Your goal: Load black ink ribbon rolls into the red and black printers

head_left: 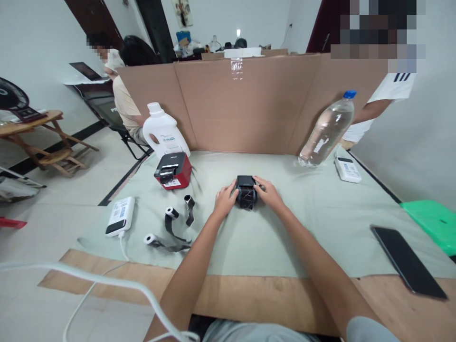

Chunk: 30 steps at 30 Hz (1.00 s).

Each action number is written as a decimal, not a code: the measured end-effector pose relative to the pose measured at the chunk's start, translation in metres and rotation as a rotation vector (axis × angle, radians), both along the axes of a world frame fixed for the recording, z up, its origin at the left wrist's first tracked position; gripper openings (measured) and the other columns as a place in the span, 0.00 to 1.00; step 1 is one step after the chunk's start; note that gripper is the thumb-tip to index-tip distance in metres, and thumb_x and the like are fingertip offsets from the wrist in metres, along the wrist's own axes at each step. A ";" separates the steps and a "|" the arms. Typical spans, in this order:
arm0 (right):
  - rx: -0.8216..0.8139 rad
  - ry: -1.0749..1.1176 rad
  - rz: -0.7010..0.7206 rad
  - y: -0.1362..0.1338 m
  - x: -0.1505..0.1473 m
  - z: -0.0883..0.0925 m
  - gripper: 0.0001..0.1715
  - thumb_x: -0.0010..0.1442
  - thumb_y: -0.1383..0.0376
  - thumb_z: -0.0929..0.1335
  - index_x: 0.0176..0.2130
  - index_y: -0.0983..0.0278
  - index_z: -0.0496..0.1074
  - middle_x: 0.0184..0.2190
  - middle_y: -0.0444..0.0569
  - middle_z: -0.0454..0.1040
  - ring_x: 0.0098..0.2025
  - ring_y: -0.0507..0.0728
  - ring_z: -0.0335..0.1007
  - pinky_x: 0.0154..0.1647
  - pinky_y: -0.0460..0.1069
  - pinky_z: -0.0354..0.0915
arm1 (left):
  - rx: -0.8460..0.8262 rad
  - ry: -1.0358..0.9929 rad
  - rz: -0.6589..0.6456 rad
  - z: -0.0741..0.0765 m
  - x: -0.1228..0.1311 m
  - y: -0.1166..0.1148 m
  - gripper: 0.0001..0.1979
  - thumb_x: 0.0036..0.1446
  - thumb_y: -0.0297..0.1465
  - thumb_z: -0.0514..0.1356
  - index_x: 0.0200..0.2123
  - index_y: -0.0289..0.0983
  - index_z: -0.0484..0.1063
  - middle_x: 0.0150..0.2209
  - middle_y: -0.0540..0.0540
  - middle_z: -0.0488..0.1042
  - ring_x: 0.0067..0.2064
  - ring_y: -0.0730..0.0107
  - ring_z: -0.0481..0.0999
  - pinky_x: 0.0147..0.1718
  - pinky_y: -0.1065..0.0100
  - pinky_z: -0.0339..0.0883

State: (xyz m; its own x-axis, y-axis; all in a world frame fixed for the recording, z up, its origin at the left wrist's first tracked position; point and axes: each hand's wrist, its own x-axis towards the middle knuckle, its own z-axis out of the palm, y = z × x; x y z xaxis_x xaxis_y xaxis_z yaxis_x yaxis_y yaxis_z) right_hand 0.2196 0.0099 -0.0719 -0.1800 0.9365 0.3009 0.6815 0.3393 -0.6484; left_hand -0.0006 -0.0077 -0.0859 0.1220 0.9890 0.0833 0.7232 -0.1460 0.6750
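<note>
A small black boxy device (245, 192) sits on the cloth in front of me, with a flat top and a shiny dark film-like front marked by pale lines. My left hand (226, 197) grips its left side, fingertips at the upper edge. On the opposite side my right hand (267, 191) holds it, with the fingers near the top corner and the thumb lower. Left of my hands stands a red and black label printer (173, 171). Nearer to me lie partly unrolled dark ribbon rolls with white cores, one of them a ribbon roll (171, 213) in the middle of the group.
A cardboard panel (245, 104) walls off the back. Against it lean a white jug (166, 128) and a water bottle (327, 128). White power banks, one here (121, 216), lie at both sides. A phone (408, 261) rests right; a white cable (107, 280) crosses front left. People sit beyond.
</note>
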 end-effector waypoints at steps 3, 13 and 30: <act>0.023 -0.063 0.036 0.015 0.002 0.015 0.26 0.69 0.60 0.62 0.61 0.59 0.75 0.60 0.51 0.77 0.59 0.62 0.72 0.62 0.57 0.62 | -0.011 -0.008 -0.004 0.001 0.000 -0.001 0.31 0.72 0.41 0.48 0.75 0.49 0.50 0.68 0.45 0.69 0.68 0.59 0.64 0.67 0.52 0.53; -0.030 0.011 -0.307 0.081 -0.015 0.044 0.26 0.69 0.53 0.61 0.42 0.68 0.80 0.34 0.55 0.79 0.37 0.60 0.71 0.39 0.51 0.62 | -0.007 -0.057 0.000 0.006 0.000 -0.005 0.31 0.71 0.41 0.50 0.75 0.51 0.49 0.69 0.49 0.68 0.68 0.58 0.65 0.67 0.52 0.54; -0.291 -0.659 -0.040 0.052 -0.033 0.062 0.22 0.58 0.60 0.74 0.53 0.56 0.78 0.52 0.59 0.67 0.56 0.69 0.64 0.52 0.55 0.64 | -0.028 -0.035 0.008 0.013 0.001 -0.008 0.31 0.71 0.42 0.49 0.75 0.50 0.49 0.68 0.53 0.68 0.67 0.61 0.67 0.67 0.56 0.55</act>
State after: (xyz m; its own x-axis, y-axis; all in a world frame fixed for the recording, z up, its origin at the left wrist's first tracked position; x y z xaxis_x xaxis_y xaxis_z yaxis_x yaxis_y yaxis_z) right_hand 0.1867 0.0618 -0.0098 -0.2021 0.9718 -0.1211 0.9705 0.1822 -0.1580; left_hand 0.0003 -0.0154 -0.0725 0.1116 0.9920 0.0597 0.7001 -0.1211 0.7037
